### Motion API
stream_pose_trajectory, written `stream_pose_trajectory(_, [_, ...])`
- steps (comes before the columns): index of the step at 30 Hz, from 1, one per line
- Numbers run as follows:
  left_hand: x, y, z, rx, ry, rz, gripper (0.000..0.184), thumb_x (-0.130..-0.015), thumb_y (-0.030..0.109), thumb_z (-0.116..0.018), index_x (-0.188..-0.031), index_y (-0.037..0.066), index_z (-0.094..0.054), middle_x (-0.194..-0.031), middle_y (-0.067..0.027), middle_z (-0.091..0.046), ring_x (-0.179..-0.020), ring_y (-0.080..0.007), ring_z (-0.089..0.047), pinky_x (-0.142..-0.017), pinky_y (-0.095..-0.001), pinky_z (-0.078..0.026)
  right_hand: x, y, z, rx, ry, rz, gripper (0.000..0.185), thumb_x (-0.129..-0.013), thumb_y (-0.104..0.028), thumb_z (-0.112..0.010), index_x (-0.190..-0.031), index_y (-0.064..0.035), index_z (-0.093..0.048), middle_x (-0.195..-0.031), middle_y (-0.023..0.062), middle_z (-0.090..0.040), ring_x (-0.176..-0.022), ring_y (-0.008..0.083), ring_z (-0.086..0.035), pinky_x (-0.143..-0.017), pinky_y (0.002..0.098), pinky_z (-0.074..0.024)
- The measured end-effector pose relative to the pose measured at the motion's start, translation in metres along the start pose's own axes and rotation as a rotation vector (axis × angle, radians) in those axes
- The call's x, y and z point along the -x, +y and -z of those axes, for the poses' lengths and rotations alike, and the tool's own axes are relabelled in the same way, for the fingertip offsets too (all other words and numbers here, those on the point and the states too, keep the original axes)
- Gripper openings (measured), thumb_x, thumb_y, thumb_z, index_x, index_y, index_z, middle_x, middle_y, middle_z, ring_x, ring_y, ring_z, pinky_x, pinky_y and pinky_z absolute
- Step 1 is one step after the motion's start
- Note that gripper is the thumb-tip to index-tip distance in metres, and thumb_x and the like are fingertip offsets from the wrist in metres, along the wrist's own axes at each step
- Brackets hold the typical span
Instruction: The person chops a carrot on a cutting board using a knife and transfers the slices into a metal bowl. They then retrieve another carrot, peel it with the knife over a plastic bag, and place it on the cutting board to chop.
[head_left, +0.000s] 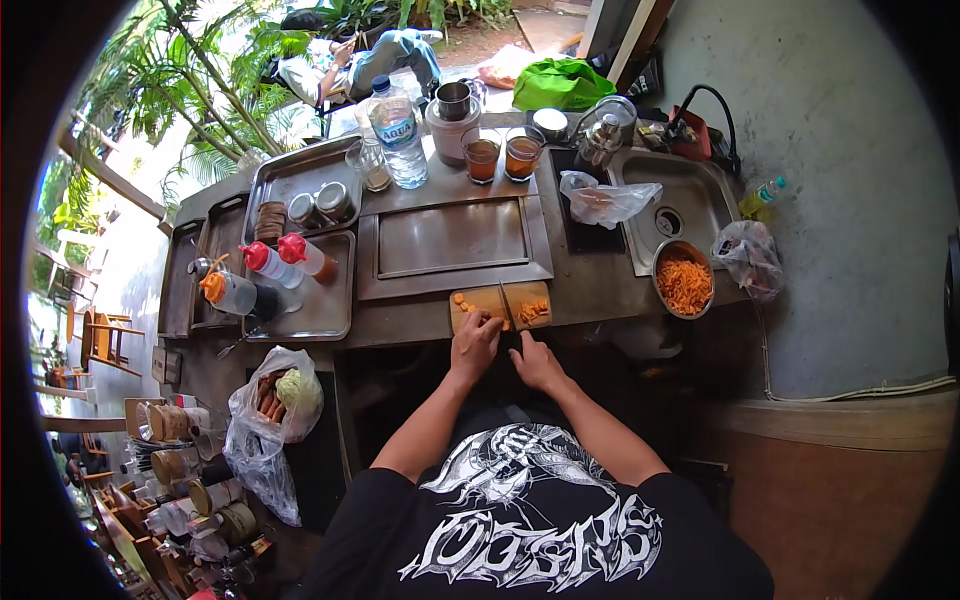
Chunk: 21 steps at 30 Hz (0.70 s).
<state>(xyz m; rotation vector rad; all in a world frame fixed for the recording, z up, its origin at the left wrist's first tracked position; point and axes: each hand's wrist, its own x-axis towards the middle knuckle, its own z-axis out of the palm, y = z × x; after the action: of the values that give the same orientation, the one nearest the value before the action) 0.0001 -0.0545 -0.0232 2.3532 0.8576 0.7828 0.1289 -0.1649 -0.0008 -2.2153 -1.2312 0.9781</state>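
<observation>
A small wooden cutting board (487,297) lies at the counter's near edge. On its right part sits a pile of chopped carrot (534,311); a few carrot slices (461,300) lie at its left. My right hand (536,358) is closed around the handle of a knife (505,300), whose blade stands across the middle of the board. With bent fingers, my left hand (477,343) presses on a carrot piece just left of the blade; most of that piece is hidden under the fingers.
A bowl of shredded carrot (685,283) stands right, below the sink (640,180). Squeeze bottles (232,292) are on a tray at left. Two glasses of brown drink (522,155) and a water bottle (398,135) stand behind. A vegetable bag (275,400) is at lower left. Someone sits beyond the counter.
</observation>
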Motion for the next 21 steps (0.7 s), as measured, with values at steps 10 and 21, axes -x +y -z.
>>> stream_pose_trajectory(10, [-0.001,0.008,0.003,-0.028,-0.014,0.021,0.014,-0.083,0.008,-0.072,-0.096,0.013,-0.072,-0.101,-0.0036,-0.064,-0.095,-0.0274,-0.064,-0.073,-0.0408,-0.056,0.011,-0.025,-0.011,0.251,-0.026,-0.124,0.033,-0.095,-0.014,-0.059,-0.118,0.0032,-0.045,-0.098,0.0335,-0.069,-0.096,0.0519,-0.067,-0.086,0.0585,-0.0534])
stream_pose_trajectory(21, [-0.005,0.007,0.004,0.038,0.003,0.085,0.010,-0.083,0.010,-0.072,-0.093,0.012,-0.073,-0.098,-0.0039,-0.065,-0.094,-0.0275,-0.064,-0.076,-0.0401,-0.055,0.004,-0.042,-0.001,0.312,-0.127,-0.189,0.039,-0.087,0.000,-0.058,-0.122,0.0065,-0.041,-0.106,0.0341,-0.069,-0.104,0.0495,-0.067,-0.091,0.0545,-0.0545])
